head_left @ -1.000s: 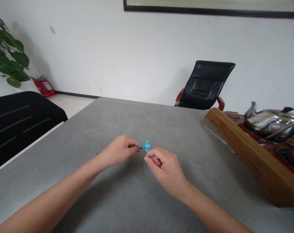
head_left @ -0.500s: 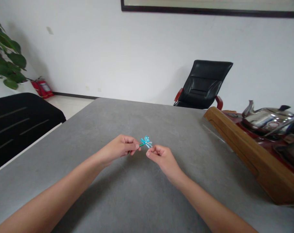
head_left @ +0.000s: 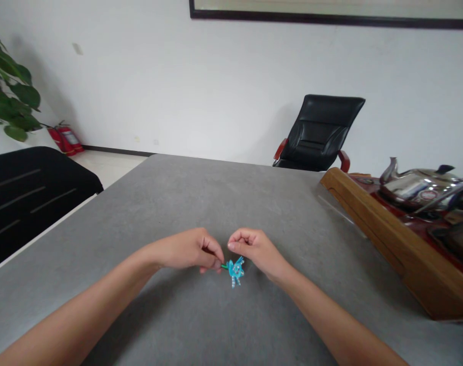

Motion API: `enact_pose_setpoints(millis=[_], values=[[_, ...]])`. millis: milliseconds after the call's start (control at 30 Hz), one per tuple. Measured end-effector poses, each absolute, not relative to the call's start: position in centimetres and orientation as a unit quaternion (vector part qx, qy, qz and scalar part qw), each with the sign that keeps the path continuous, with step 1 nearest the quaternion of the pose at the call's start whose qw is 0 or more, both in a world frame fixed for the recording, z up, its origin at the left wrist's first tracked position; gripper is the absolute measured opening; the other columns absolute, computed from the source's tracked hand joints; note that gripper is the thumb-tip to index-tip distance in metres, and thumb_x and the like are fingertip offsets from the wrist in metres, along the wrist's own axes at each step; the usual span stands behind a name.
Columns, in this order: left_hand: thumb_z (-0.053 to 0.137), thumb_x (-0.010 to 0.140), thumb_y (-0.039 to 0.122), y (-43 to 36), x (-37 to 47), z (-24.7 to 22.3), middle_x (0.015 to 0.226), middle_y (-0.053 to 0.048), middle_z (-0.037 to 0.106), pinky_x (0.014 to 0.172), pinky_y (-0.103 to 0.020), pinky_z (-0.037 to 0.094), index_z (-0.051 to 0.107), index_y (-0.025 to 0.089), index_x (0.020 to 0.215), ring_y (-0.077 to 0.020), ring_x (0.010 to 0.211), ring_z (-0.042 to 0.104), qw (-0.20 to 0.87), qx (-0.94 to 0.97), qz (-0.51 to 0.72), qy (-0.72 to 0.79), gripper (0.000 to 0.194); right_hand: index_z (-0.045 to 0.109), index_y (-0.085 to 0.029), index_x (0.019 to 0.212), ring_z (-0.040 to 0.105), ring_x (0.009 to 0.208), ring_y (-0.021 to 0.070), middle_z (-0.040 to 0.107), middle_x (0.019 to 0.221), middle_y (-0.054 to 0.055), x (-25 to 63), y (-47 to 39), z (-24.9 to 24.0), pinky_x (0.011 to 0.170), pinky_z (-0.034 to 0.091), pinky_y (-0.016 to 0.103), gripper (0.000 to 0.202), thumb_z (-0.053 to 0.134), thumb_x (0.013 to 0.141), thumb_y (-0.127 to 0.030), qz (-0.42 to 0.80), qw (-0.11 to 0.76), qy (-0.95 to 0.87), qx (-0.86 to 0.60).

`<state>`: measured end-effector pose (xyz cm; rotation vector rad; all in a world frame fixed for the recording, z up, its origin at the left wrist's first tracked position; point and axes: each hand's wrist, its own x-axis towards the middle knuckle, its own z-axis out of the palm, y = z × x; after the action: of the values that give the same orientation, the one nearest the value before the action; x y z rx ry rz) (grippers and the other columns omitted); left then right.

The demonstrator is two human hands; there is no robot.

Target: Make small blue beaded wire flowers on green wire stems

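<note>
blue beaded flower (head_left: 236, 270), held over the middle of the worktop (head_left: 201, 188), its head turned toward the worktop's right side, its green stem (head_left: 224, 266) leading back to the left. the left hand (head_left: 203, 251) is closed around that stem just behind the head, thumb against fingers; most of the stem is hidden in the grip. the right hand (head_left: 254, 249) is also over the worktop's middle, just beside the flower, its fingers curled and its thumb and forefinger tips close together. nothing shows between those tips, but i cannot tell whether they meet or pinch something too fine to see, nor whether the uppermost strand touches the hand.

as for progress, i'd judge the making itself well along: the head and stem already sit together as one piece, and the beaded strands form a small cluster. the strands stick out unevenly, some up, some down, so arranging them looks unfinished; how much is left cannot be told from here.

on the worktop's right side stands a wooden tray (head_left: 372, 231) bearing a steel kettle (head_left: 422, 187). beyond the worktop's far edge is a black chair (head_left: 321, 129) with red armrests.
</note>
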<state>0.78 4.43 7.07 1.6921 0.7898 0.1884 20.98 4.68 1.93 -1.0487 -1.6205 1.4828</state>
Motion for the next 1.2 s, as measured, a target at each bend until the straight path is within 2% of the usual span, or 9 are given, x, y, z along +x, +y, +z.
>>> enact_pose_setpoints(millis=[233,433,567,667,833,967,1067,1200], values=[[0.05,0.077,0.021,3.9,0.9,7.3,0.055,0.004,0.053,0.048,-0.017,0.031,0.07,0.017,0.077,-0.0087,0.051,0.045,0.465,0.795,0.036,0.387,0.021,0.061,-0.018,0.071,0.031,0.05,0.0089,0.036,0.053,-0.007,21.0,3.9,3.5,0.048,0.023,0.023,0.015,0.059,0.079,-0.03,0.489,0.333,-0.692,-0.413],[0.046,0.075,0.019,4.1,0.9,7.1,0.054,0.002,0.053,0.048,-0.019,0.026,0.068,0.016,0.068,-0.01,0.05,0.044,0.346,0.819,0.08,0.451,0.023,0.062,-0.02,0.069,0.034,0.048,0.0091,0.034,0.049,-0.007,20.5,2.4,5.3,0.05,0.026,0.023,0.012,0.058,0.08,-0.022,0.366,0.334,-0.745,-0.448],[0.045,0.078,0.024,4.5,1.0,7.1,0.057,0.002,0.054,0.051,-0.02,0.027,0.066,0.016,0.07,-0.0114,0.056,0.047,0.326,0.793,0.138,0.496,0.024,0.063,-0.022,0.07,0.039,0.049,0.0101,0.039,0.05,-0.006,20.3,1.5,5.9,0.053,0.028,0.025,0.011,0.058,0.08,-0.02,0.273,0.342,-0.782,-0.444],[0.045,0.08,0.028,4.9,1.1,7.2,0.057,0.003,0.052,0.052,-0.02,0.029,0.065,0.016,0.072,-0.0113,0.055,0.045,0.349,0.762,0.172,0.517,0.025,0.062,-0.022,0.069,0.04,0.049,0.0104,0.04,0.051,-0.005,20.2,1.2,5.7,0.052,0.027,0.025,0.012,0.057,0.08,-0.019,0.254,0.343,-0.786,-0.448],[0.05,0.078,0.035,5.2,1.2,7.4,0.056,0.004,0.047,0.051,-0.021,0.028,0.06,0.014,0.067,-0.0097,0.052,0.038,0.418,0.708,0.238,0.518,0.025,0.057,-0.02,0.062,0.033,0.046,0.0091,0.035,0.048,-0.006,20.1,1.7,4.6,0.048,0.024,0.024,0.016,0.056,0.078,-0.022,0.358,0.353,-0.71,-0.494],[0.053,0.078,0.039,5.2,1.2,7.5,0.057,0.005,0.046,0.047,-0.02,0.022,0.062,0.014,0.079,-0.008,0.049,0.032,0.47,0.654,0.264,0.531,0.027,0.053,-0.019,0.059,0.029,0.045,0.0087,0.035,0.047,-0.007,20.0,2.8,3.6,0.045,0.021,0.024,0.019,0.059,0.073,-0.03,0.501,0.37,-0.613,-0.486],[0.054,0.078,0.039,5.2,1.2,7.7,0.056,0.005,0.044,0.045,-0.02,0.018,0.063,0.013,0.088,-0.0069,0.046,0.026,0.512,0.629,0.263,0.523,0.029,0.054,-0.018,0.058,0.033,0.048,0.009,0.041,0.05,-0.006,20.2,3.5,3.0,0.048,0.024,0.024,0.019,0.063,0.069,-0.031,0.554,0.374,-0.578,-0.467],[0.055,0.077,0.036,5.0,1.3,8.0,0.056,0.005,0.043,0.044,-0.02,0.016,0.063,0.012,0.084,-0.0059,0.045,0.025,0.528,0.615,0.268,0.52,0.026,0.057,-0.017,0.057,0.04,0.051,0.0101,0.047,0.053,-0.004,20.7,4.1,2.1,0.052,0.029,0.024,0.015,0.062,0.07,-0.025,0.545,0.325,-0.61,-0.474]])
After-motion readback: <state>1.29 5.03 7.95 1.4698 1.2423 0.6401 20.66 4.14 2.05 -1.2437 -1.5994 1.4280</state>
